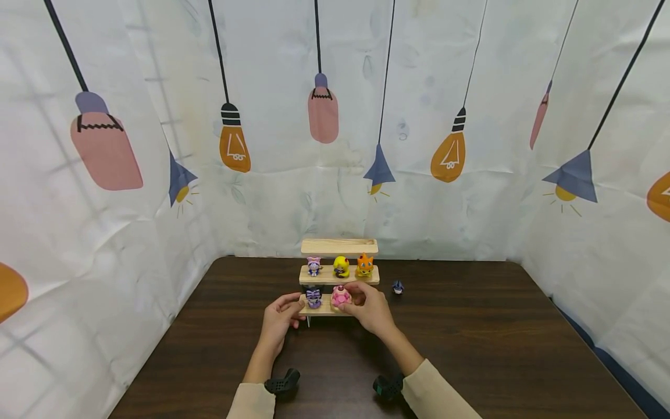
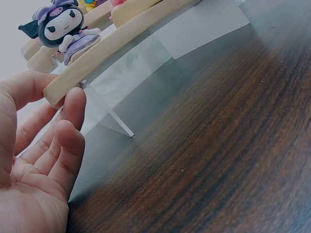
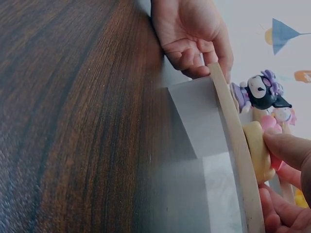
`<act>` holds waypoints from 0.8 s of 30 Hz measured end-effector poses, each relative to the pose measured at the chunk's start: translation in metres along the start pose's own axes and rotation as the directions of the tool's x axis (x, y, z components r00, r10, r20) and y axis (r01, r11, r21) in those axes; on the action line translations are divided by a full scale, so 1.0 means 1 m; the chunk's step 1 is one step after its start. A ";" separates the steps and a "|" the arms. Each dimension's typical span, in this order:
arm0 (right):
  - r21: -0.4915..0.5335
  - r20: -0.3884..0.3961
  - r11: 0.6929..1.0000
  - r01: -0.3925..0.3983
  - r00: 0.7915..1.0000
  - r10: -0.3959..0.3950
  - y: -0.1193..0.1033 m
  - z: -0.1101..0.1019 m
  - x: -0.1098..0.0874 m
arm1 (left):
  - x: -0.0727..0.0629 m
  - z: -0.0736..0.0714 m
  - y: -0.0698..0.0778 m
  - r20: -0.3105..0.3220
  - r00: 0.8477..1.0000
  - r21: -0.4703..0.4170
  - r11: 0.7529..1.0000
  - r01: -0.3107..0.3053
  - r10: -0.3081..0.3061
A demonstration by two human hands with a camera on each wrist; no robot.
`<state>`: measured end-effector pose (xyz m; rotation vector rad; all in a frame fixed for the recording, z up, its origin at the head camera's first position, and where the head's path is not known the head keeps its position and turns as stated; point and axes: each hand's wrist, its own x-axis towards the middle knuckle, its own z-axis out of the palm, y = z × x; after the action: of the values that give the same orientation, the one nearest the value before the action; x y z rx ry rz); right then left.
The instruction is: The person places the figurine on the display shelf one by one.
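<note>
A tiered display rack with wooden boards and clear supports stands on the dark table. My left hand [image 1: 277, 321] grips the left end of its lowest board [image 2: 107, 52], fingers curled beneath. On that board, near this hand, sits a figurine in a purple dress and black hood [image 2: 59, 28]. My right hand [image 1: 373, 308] pinches a pink figurine [image 1: 341, 295] at the board's right part. Its yellow base [image 3: 257, 151] sits on or just above the wood; I cannot tell if it is released from it.
On the middle board stand a pink-and-white figurine [image 1: 313, 266], a yellow one [image 1: 341, 267] and an orange one [image 1: 364, 265]. The top board [image 1: 339, 247] is behind them. A small dark blue figurine [image 1: 398, 287] stands on the table [image 1: 471, 337] right of the rack. A printed curtain [image 1: 282, 203] hangs behind.
</note>
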<state>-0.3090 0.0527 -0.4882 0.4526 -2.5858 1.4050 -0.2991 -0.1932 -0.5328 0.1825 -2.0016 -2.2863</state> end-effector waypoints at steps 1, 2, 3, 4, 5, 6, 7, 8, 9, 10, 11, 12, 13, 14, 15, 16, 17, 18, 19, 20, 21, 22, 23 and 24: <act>0.001 -0.001 1.000 0.004 1.000 -0.004 0.000 0.000 0.000 | 0.000 0.000 0.000 -0.001 1.000 0.000 1.000 0.001 -0.001; 0.001 -0.003 1.000 0.007 1.000 -0.007 0.000 0.000 0.000 | 0.001 0.000 0.000 -0.002 1.000 0.000 1.000 0.002 -0.002; 0.001 -0.004 1.000 0.005 1.000 -0.005 0.000 0.000 0.000 | 0.001 0.000 -0.001 -0.003 1.000 0.000 1.000 0.002 -0.002; -0.002 -0.005 1.000 0.009 1.000 -0.009 0.000 0.000 0.000 | 0.001 0.000 -0.001 -0.005 1.000 -0.001 1.000 0.003 -0.003; 0.000 -0.005 1.000 0.007 1.000 -0.007 0.000 0.000 0.000 | 0.001 0.000 -0.001 -0.006 1.000 0.000 1.000 0.003 -0.003; 0.000 -0.004 1.000 0.004 1.000 -0.004 0.000 0.000 0.000 | 0.002 0.000 -0.001 -0.007 1.000 0.000 1.000 0.003 -0.003; 0.000 -0.002 1.000 -0.003 1.000 0.003 0.000 0.000 -0.001 | 0.001 0.000 -0.001 -0.006 1.000 0.001 1.000 0.001 -0.001; -0.002 0.002 1.000 -0.002 1.000 0.002 0.000 -0.001 -0.001 | 0.001 0.000 -0.001 -0.005 1.000 0.003 1.000 -0.001 0.001; -0.001 0.005 1.000 -0.002 1.000 0.002 0.000 -0.001 -0.001 | 0.001 0.000 -0.001 -0.005 1.000 0.005 1.000 -0.003 0.003; 0.004 0.008 1.000 -0.001 1.000 0.001 -0.001 -0.002 -0.001 | 0.001 0.000 -0.001 -0.006 1.000 0.006 1.000 -0.003 0.003; 0.012 0.011 1.000 -0.005 1.000 0.005 -0.001 -0.003 -0.001 | 0.001 0.000 -0.001 -0.006 1.000 0.007 1.000 -0.003 0.003; 0.019 0.015 1.000 -0.003 1.000 0.003 -0.001 -0.003 -0.001 | 0.001 0.000 -0.001 -0.006 1.000 0.008 1.000 -0.004 0.004; 0.028 0.019 1.000 0.000 1.000 0.000 -0.002 -0.004 -0.002 | 0.000 0.000 0.000 -0.007 1.000 0.008 1.000 -0.005 0.005; 0.035 0.023 0.999 0.005 1.000 -0.005 -0.001 -0.006 -0.002 | 0.000 0.000 0.000 -0.008 1.000 0.008 1.000 -0.004 0.004; 0.042 0.027 0.999 0.004 1.000 -0.005 -0.001 -0.007 -0.003 | 0.000 0.000 0.000 -0.009 1.000 0.006 1.000 -0.002 0.002; 0.047 0.033 0.999 0.003 0.999 -0.005 0.000 -0.008 -0.003 | 0.001 0.000 0.000 -0.010 1.000 0.006 1.000 0.000 0.000; 0.047 0.041 0.999 0.007 0.999 -0.009 0.000 -0.010 -0.003 | 0.001 0.000 0.000 -0.011 1.000 0.005 1.000 0.000 0.000; 0.047 0.051 0.999 0.007 0.999 -0.009 0.001 -0.012 -0.003 | 0.001 0.000 0.000 -0.011 1.000 0.007 1.000 -0.001 0.001; 0.044 0.061 0.999 0.007 0.998 -0.010 0.002 -0.014 -0.003 | 0.001 0.001 0.000 -0.011 1.000 0.006 1.000 -0.001 0.001; 0.039 0.076 0.999 0.005 0.997 -0.008 0.003 -0.016 -0.003 | 0.001 0.001 0.000 -0.011 1.000 0.007 1.000 -0.001 0.001; 0.038 0.096 0.999 0.005 0.995 -0.009 0.003 -0.019 -0.003 | 0.001 0.001 -0.001 -0.010 1.000 0.005 1.000 -0.001 0.001; 0.039 0.118 0.999 0.001 0.993 -0.005 0.003 -0.022 -0.003 | 0.002 0.000 -0.001 -0.010 1.000 0.006 1.000 -0.001 0.002; 0.038 0.145 0.999 0.001 0.989 -0.006 0.003 -0.026 -0.002 | 0.002 0.000 -0.001 -0.009 1.000 0.005 1.000 -0.002 0.002; 0.039 0.173 0.999 0.000 0.985 -0.006 0.004 -0.030 -0.002 | 0.002 0.000 -0.001 -0.008 1.000 0.007 1.000 -0.003 0.003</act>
<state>-0.3084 0.0802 -0.4754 0.6099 -2.6937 1.4793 -0.3009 -0.1930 -0.5340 0.1886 -2.0046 -2.2734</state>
